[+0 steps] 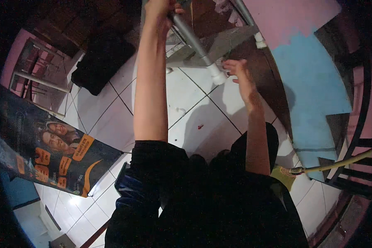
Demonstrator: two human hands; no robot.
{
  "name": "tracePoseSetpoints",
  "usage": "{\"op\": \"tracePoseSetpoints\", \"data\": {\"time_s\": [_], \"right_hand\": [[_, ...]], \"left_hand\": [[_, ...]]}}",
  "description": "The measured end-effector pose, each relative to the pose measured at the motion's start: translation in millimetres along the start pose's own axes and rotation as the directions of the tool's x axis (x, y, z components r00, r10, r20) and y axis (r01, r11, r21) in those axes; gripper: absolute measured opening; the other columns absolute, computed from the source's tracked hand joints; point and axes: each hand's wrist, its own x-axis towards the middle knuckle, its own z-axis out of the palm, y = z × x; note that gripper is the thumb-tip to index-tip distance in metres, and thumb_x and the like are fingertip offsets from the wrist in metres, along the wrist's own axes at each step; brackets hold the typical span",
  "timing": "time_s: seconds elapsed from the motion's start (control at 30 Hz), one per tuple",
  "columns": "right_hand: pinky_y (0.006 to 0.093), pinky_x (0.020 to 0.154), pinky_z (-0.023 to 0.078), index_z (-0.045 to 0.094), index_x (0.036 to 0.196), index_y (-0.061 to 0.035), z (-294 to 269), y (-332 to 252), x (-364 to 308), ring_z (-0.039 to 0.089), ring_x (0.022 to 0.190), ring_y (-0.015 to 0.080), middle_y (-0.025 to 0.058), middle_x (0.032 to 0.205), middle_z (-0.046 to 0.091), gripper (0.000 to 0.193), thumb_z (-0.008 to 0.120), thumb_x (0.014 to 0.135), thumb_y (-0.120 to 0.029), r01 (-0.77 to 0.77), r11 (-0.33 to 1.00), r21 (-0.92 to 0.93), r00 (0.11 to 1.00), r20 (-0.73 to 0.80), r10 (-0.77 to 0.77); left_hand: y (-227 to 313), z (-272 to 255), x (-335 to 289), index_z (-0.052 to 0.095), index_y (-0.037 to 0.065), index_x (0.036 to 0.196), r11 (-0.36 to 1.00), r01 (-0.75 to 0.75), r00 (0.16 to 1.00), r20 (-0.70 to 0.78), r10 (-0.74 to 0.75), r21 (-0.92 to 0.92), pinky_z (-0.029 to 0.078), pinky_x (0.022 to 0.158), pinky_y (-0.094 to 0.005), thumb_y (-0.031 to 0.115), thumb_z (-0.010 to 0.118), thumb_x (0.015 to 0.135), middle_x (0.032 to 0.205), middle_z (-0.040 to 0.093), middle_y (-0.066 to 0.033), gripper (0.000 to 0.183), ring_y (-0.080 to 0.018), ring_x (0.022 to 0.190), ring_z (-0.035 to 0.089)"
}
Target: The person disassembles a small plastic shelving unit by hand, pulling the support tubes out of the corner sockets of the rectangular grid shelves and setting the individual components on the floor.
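Observation:
At the top of the head view, my left hand point(160, 11) is closed round a grey metal tube point(192, 39), with part of its grip cut off by the picture's edge. The tube slants down to the right and ends in a white plastic foot point(217, 75) above the tiles. Beside that foot is my right hand point(244, 80), its fingers apart and nothing in them. Whether a fingertip touches the foot I cannot tell. A second grey tube with a white foot point(260, 40) stands farther right.
White floor tiles point(186, 89) spread beneath me, with a small red scrap point(200, 127) on them. A dark printed banner point(56, 149) lies at left, below a black bundle point(103, 62). To the right are a pink-and-blue wall point(314, 91) and a yellow-handled broom point(339, 166).

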Motion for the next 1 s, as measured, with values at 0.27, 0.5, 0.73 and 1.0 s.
{"op": "tracePoseSetpoints", "data": {"time_s": [0.27, 0.5, 0.73, 1.0], "right_hand": [[0.0264, 0.076, 0.04, 0.06, 0.093, -0.0021, -14, -36, 31, 0.055, 0.083, 0.0169, 0.0077, 0.085, 0.061, 0.042, 0.057, 0.079, -0.042, 0.052, 0.966, -0.253, 0.833, 0.545, 0.098], [0.0271, 0.07, 0.04, 0.063, 0.076, -0.0035, -8, -4, 54, 0.053, 0.077, 0.0129, 0.0036, 0.067, 0.056, 0.031, 0.064, 0.072, -0.034, -0.103, 0.987, -0.124, 0.712, 0.684, 0.16], [0.0308, 0.065, 0.043, 0.054, 0.053, -0.0021, -2, -18, 33, 0.056, 0.064, 0.0152, 0.005, 0.055, 0.053, 0.032, 0.062, 0.074, -0.025, -0.085, 0.996, -0.013, 0.721, 0.689, 0.07], [0.0306, 0.054, 0.039, 0.05, 0.056, -0.0035, 4, -29, 21, 0.05, 0.052, 0.013, 0.0027, 0.051, 0.05, 0.027, 0.057, 0.078, -0.018, 0.014, 0.98, -0.197, 0.883, 0.462, 0.08]], "left_hand": [[1, -6, 0, 0.05, 0.003, 0.074, 0.99, 0.049, 0.995, 0.093, -0.037, -0.132, 0.03, 0.039, -0.0225, 0.009, 0.052, 0.077, 0.056, 0.033, 0.0019, 0.007, -0.0082, 0.044, 0.031], [-19, 1, 7, 0.044, 0.011, 0.065, 0.857, 0.212, 0.893, 0.45, 0.026, -0.471, 0.024, 0.037, -0.0192, 0.014, 0.051, 0.081, 0.051, 0.027, 0.0064, 0.018, -0.0046, 0.04, 0.025], [-17, 25, -8, 0.047, 0.009, 0.066, 0.966, 0.02, 0.989, 0.149, 0.019, -0.259, 0.022, 0.035, -0.0216, 0.015, 0.051, 0.081, 0.048, 0.029, 0.0044, 0.016, -0.0064, 0.038, 0.026], [-13, 29, -20, 0.043, 0.009, 0.059, 0.98, -0.05, 0.997, -0.063, 0.038, -0.19, 0.025, 0.036, -0.0255, 0.013, 0.054, 0.077, 0.049, 0.037, 0.0006, 0.021, -0.0089, 0.039, 0.032]]}}
